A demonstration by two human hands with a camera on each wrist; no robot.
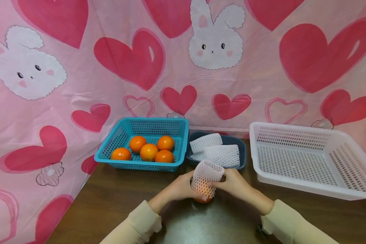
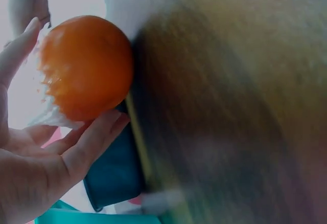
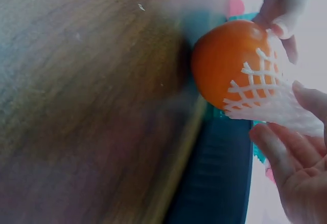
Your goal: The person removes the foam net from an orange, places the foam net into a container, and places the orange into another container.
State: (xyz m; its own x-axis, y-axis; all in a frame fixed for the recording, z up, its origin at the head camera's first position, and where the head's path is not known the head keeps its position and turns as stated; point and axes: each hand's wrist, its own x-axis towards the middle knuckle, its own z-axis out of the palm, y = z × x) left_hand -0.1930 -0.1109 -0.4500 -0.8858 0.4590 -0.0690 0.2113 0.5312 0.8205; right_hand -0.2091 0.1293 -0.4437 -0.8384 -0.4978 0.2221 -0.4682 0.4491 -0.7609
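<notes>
An orange has a white foam net sleeve pulled over its upper part. The lower part of the fruit is bare, and the sleeve's spare length rises above it. My left hand grips the orange from the left, thumb in front and fingers around its side. In the left wrist view the bare orange shows between thumb and fingers. From the right, my right hand holds the sleeve between thumb and fingers. The net edge lies partway down the orange in the right wrist view.
A teal basket with several oranges stands back left. Beside it, a dark blue container holds more foam net sleeves. On the right is a white basket. A pink cloth with hearts hangs behind the wooden table.
</notes>
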